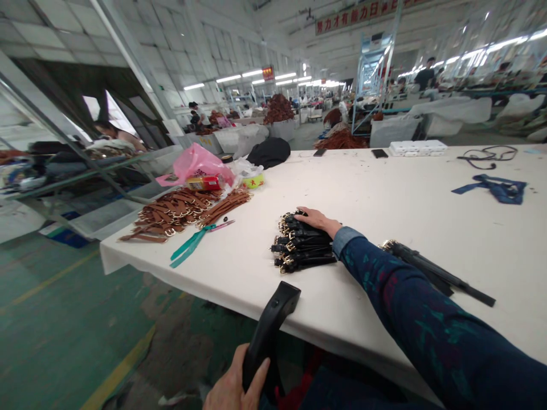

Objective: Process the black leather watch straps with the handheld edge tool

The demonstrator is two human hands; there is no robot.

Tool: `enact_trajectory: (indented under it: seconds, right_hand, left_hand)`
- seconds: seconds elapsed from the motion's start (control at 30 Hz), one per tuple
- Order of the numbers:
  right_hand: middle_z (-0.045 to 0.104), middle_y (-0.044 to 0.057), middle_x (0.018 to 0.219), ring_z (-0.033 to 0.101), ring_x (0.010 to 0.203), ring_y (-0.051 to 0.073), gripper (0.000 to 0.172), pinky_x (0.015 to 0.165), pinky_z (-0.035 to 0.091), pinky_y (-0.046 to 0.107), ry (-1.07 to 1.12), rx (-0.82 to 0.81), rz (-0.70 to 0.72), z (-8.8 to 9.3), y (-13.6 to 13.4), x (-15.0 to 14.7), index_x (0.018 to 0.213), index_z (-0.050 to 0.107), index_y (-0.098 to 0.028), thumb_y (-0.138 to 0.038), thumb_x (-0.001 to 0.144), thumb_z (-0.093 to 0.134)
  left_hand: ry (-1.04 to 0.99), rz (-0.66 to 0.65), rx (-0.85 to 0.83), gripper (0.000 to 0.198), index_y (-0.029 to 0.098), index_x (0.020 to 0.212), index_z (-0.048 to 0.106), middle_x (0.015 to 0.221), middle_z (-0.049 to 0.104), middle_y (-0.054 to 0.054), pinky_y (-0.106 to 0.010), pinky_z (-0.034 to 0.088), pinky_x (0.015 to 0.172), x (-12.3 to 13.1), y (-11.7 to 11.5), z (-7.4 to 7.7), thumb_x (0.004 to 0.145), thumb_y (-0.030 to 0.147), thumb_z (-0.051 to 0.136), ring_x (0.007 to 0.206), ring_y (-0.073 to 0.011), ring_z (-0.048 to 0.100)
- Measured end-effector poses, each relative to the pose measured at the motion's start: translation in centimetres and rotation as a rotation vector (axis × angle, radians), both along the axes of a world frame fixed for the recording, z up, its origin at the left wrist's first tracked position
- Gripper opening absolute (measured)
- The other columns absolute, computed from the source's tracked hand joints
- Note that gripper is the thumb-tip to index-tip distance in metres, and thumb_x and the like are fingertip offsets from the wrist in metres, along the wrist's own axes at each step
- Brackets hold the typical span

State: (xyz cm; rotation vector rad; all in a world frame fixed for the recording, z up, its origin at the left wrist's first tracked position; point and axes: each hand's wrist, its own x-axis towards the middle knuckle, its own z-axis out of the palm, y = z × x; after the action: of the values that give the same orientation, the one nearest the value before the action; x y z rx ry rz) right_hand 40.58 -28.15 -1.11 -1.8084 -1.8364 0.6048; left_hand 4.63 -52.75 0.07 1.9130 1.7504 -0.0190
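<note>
My right hand (315, 218) reaches out from a dark blue patterned sleeve and lies on a stacked bundle of black straps with gold buckles (301, 249) in the middle of the white table (384, 193). Its fingers curl over the far top of the bundle. Low at the near edge, below the table, my left hand (233, 387) is closed round the lower end of a black curved piece (270, 326) that rises towards the table edge.
A heap of brown buckled straps (183, 210) lies at the table's left end, with teal-handled scissors (192, 244) and a pink bag (196, 162). More black straps (436, 270) lie right of my arm. Farther back are a blue cloth (496, 188), white boxes (419, 148) and a phone (379, 153).
</note>
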Motion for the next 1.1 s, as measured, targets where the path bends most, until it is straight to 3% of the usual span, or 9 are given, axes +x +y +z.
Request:
enact_trajectory:
  seconds: [0.17,0.3,0.43,0.57,0.67,0.77,0.93,1.03,1.1]
  right_hand:
    - [0.044,0.01,0.14,0.043,0.127,0.028,0.067,0.108,0.029,0.043,-0.009,0.052,-0.035,0.8,-0.7,-0.5,0.138,0.04,-0.021,-0.059,0.084,0.047]
    - [0.04,0.012,0.143,0.034,0.132,0.029,0.055,0.11,0.019,0.05,-0.028,0.221,-0.145,2.8,-2.9,-2.0,0.136,0.042,-0.018,-0.044,0.088,0.047]
    - [0.059,0.007,0.122,0.052,0.113,0.017,0.037,0.099,0.036,0.031,-0.009,0.385,-0.152,2.8,-8.5,-4.5,0.115,0.057,-0.018,-0.024,0.093,0.028]
    - [0.067,0.002,0.087,0.059,0.082,0.017,0.016,0.08,0.042,0.03,-0.101,0.49,-0.053,0.1,-14.9,-6.2,0.085,0.064,-0.021,-0.019,0.081,0.048]
    - [0.065,0.005,0.087,0.056,0.085,0.02,0.011,0.08,0.04,0.033,-0.239,0.471,-0.047,-1.5,-17.2,-6.7,0.087,0.063,-0.02,-0.023,0.079,0.057]
    - [0.063,0.007,0.09,0.053,0.087,0.022,0.013,0.078,0.038,0.034,-0.299,0.41,-0.077,-1.9,-17.4,-7.1,0.089,0.062,-0.019,-0.027,0.079,0.061]
    - [0.063,0.007,0.086,0.053,0.087,0.022,0.012,0.075,0.037,0.033,-0.347,0.295,-0.014,-0.8,-17.1,-7.2,0.086,0.065,-0.021,-0.025,0.085,0.054]
    - [0.063,0.005,0.086,0.055,0.081,0.018,0.016,0.07,0.038,0.029,-0.231,0.203,0.012,0.2,-17.8,-6.9,0.085,0.065,-0.021,-0.019,0.083,0.05]
    - [0.063,0.003,0.08,0.056,0.073,0.016,0.014,0.064,0.038,0.027,-0.092,0.119,0.008,0.8,-18.5,-6.5,0.081,0.064,-0.02,-0.018,0.081,0.049]
  left_hand:
    - [0.026,-0.033,0.019,0.029,0.025,0.109,0.046,0.088,0.07,-0.005,-0.031,0.042,0.075,0.4,-0.2,0.4,0.09,0.042,0.032,0.088,-0.0237,0.066]
    - [0.063,-0.05,0.026,0.029,0.025,0.103,0.047,0.079,0.069,-0.004,-0.031,0.041,0.071,0.4,-0.1,0.4,0.089,0.046,0.032,0.083,-0.0245,0.067]
    - [0.063,-0.048,0.071,0.032,0.027,0.104,0.046,0.076,0.068,-0.003,-0.031,0.04,0.064,0.3,0.1,0.0,0.088,0.051,0.032,0.077,-0.0259,0.067]
    - [0.086,-0.06,0.121,0.032,0.028,0.102,0.047,0.079,0.069,-0.003,-0.031,0.04,0.063,0.4,0.4,-0.3,0.089,0.051,0.03,0.077,-0.0257,0.067]
    - [0.145,-0.051,0.136,0.037,0.027,0.103,0.048,0.076,0.069,-0.004,-0.031,0.04,0.061,0.6,0.6,-0.2,0.088,0.055,0.03,0.075,-0.0256,0.067]
    - [0.183,-0.056,0.169,0.043,0.026,0.101,0.05,0.072,0.068,-0.004,-0.031,0.039,0.06,0.7,0.8,-0.2,0.086,0.06,0.028,0.074,-0.0268,0.067]
    - [0.135,-0.111,0.245,0.036,0.022,0.085,0.05,0.078,0.066,-0.005,-0.03,0.039,0.064,0.7,1.3,-0.3,0.088,0.053,0.032,0.076,-0.0228,0.065]
    - [0.042,-0.143,0.25,0.03,0.021,0.086,0.05,0.088,0.064,-0.006,-0.028,0.04,0.068,0.8,1.5,-0.2,0.088,0.047,0.034,0.078,-0.0184,0.063]
    - [0.018,-0.132,0.21,0.029,0.022,0.093,0.05,0.084,0.065,-0.004,-0.028,0.04,0.066,0.9,1.6,0.0,0.089,0.046,0.035,0.076,-0.019,0.063]
